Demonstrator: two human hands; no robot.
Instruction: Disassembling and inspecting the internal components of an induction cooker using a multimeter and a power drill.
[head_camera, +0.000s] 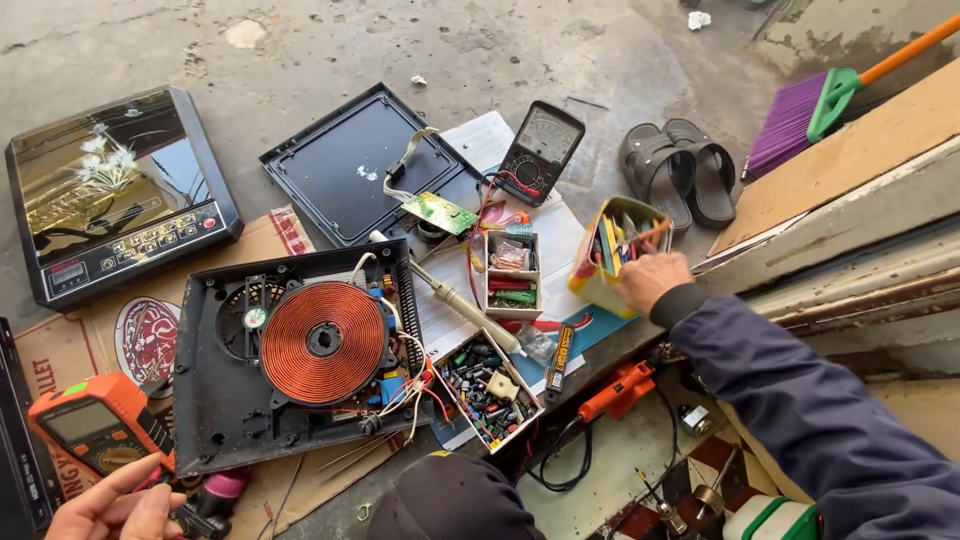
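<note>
My right hand (650, 280) reaches into a yellow box (590, 285) full of small tools, with its fingertips among them; whether it grips one is hidden. My left hand (110, 505) is at the bottom left corner with its fingers apart. It lies beside an orange digital multimeter (95, 425), and its fingertips are next to a small black part (195, 520) and a pink-handled tool (225, 488). Between the hands lies an opened induction cooker (215, 400) with its copper coil (322, 342) and wiring exposed.
An intact induction cooker (110, 190) sits at the far left. Beyond the open one are a black cover plate (340, 165), a green circuit board (440, 212) and an analog multimeter (540, 150). Nearby are a soldering iron (465, 305), two boxes of components (510, 275) (490, 390), sandals (680, 170) and a broom (800, 115).
</note>
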